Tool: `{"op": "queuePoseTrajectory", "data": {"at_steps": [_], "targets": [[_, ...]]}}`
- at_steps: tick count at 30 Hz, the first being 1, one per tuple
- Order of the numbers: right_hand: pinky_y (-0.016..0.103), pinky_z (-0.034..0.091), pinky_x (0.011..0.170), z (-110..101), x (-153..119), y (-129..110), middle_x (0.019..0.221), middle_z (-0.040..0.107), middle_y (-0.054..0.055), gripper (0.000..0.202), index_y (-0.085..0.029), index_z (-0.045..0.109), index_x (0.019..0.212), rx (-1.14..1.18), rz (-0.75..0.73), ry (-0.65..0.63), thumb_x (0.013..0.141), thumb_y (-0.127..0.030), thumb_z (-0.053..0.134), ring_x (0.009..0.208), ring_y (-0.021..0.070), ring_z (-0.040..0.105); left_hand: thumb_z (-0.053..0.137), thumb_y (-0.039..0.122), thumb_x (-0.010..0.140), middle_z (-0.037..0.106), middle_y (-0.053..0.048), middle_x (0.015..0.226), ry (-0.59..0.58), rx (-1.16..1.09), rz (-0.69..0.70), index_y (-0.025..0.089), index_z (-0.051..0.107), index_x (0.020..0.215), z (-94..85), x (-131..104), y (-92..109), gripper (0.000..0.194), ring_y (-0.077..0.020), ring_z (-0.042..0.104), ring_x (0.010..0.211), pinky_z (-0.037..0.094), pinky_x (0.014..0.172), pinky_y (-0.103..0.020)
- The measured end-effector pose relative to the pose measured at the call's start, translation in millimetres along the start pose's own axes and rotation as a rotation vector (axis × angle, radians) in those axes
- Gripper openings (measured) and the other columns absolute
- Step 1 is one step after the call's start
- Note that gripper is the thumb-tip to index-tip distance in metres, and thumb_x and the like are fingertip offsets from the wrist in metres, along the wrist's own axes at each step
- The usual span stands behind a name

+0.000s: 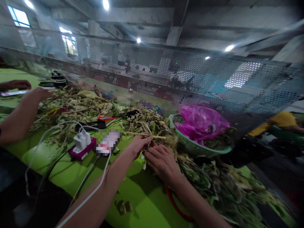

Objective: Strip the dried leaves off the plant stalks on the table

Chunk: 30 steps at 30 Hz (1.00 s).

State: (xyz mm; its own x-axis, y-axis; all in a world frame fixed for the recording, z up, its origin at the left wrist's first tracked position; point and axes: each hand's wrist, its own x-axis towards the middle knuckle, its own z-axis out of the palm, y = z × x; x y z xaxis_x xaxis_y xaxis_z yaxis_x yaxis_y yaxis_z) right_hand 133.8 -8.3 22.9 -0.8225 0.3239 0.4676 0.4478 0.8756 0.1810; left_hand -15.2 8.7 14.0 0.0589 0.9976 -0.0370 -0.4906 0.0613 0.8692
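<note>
"Two bare hands meet over the dried plant stuff. What are they gripping?"

"The left hand pinches a pale stalk, just left of the green basket. The right hand lies palm down beside it, nearer the wearer than the basket; its fingertips are lost among the stems, so I can't tell whether it holds anything."

"And close around them?"

"A heap of dried stems sits behind the hands, left of the basket. Bunched in the basket is a shiny magenta bag. A loose, greener leafy pile spreads on the near side of the basket, toward the right."

"Farther out?"

"Well left of the basket, a phone, its screen blurred, is next to a purple power strip with white plugs in it. Behind the phone I see something with red handles. All that is on the green table."

"Anyone else?"

"Yes: far left of the basket, another person's hand is by a bigger dried heap. A perforated metal screen stands behind the basket."
</note>
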Motion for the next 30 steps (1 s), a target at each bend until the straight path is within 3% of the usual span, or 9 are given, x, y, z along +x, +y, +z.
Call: {"op": "queuePoseTrajectory", "data": {"at_steps": [4,8,11,14,17,20,25,30], "targets": [[0.034,0.04,0.08,-9.9,2.2,3.8,0.091,0.07,0.003,0.025,-0.026,0.064,0.106,0.185,0.068,0.14,0.085,-0.015,0.053,0.087,0.0196,0.057,0.073,0.02,0.061,0.063,0.0,0.066,0.01,0.019,0.073,0.015,0.065,0.078,1.5,0.4,-3.0,0.019,-0.0113,0.055,0.058,0.044,0.056,-0.022],[0.033,0.043,0.081,-15.7,1.9,22.0,0.089,0.069,0.004,0.012,-0.023,0.067,0.091,0.397,0.372,0.331,0.084,-0.022,0.058,0.088,0.0197,0.058,0.075,0.024,0.06,0.066,-0.005,0.072,-0.1,0.078,0.035,0.013,0.068,0.076,5.4,0.5,-3.1,0.021,-0.0128,0.059,0.063,0.048,0.063,-0.025],[0.033,0.045,0.079,-10.7,-1.7,38.0,0.083,0.066,0.004,0.01,-0.02,0.066,0.082,0.582,0.601,0.405,0.081,-0.028,0.061,0.084,0.0202,0.059,0.079,0.028,0.057,0.067,-0.006,0.074,-0.144,0.063,-0.025,0.012,0.069,0.08,7.5,0.2,-3.7,0.03,-0.0125,0.059,0.062,0.05,0.066,-0.027],[0.031,0.047,0.073,-2.1,-5.4,47.2,0.078,0.065,0.003,0.017,-0.017,0.064,0.083,0.813,0.752,0.384,0.08,-0.033,0.061,0.075,0.0187,0.059,0.079,0.032,0.058,0.067,-0.007,0.076,-0.167,0.039,-0.031,0.011,0.07,0.081,9.3,-0.6,-5.2,0.032,-0.0116,0.058,0.063,0.05,0.066,-0.025],[0.03,0.046,0.072,3.1,-6.5,49.6,0.077,0.065,0.003,0.021,-0.016,0.063,0.083,0.883,0.798,0.364,0.078,-0.036,0.061,0.073,0.0181,0.058,0.076,0.035,0.062,0.068,-0.008,0.08,-0.195,0.064,-0.006,0.01,0.071,0.084,12.0,-1.9,-6.5,0.033,-0.011,0.058,0.064,0.049,0.066,-0.024],[0.029,0.045,0.07,3.2,-6.0,51.3,0.078,0.065,0.003,0.024,-0.016,0.063,0.083,0.814,0.801,0.3,0.08,-0.039,0.059,0.074,0.0184,0.058,0.076,0.032,0.062,0.066,-0.006,0.076,-0.153,0.149,0.049,0.01,0.07,0.084,12.9,-0.5,-8.7,0.032,-0.0101,0.056,0.062,0.046,0.063,-0.022],[0.025,0.04,0.062,-8.7,-3.2,50.4,0.069,0.063,0.001,0.024,-0.019,0.065,0.08,0.609,0.679,-0.037,0.084,-0.039,0.051,0.064,0.0161,0.056,0.068,0.031,0.067,0.061,-0.003,0.066,0.023,0.234,0.093,0.01,0.067,0.077,6.1,7.4,-13.6,0.024,-0.0096,0.051,0.055,0.043,0.055,-0.022],[0.024,0.036,0.06,-27.2,1.0,37.0,0.066,0.061,0.0,0.02,-0.02,0.062,0.072,0.504,0.593,-0.053,0.083,-0.034,0.053,0.062,0.0147,0.053,0.061,0.029,0.071,0.061,-0.001,0.065,0.095,0.561,0.196,0.011,0.067,0.08,1.9,9.8,-14.6,0.021,-0.0119,0.051,0.06,0.04,0.057,-0.022]]}}
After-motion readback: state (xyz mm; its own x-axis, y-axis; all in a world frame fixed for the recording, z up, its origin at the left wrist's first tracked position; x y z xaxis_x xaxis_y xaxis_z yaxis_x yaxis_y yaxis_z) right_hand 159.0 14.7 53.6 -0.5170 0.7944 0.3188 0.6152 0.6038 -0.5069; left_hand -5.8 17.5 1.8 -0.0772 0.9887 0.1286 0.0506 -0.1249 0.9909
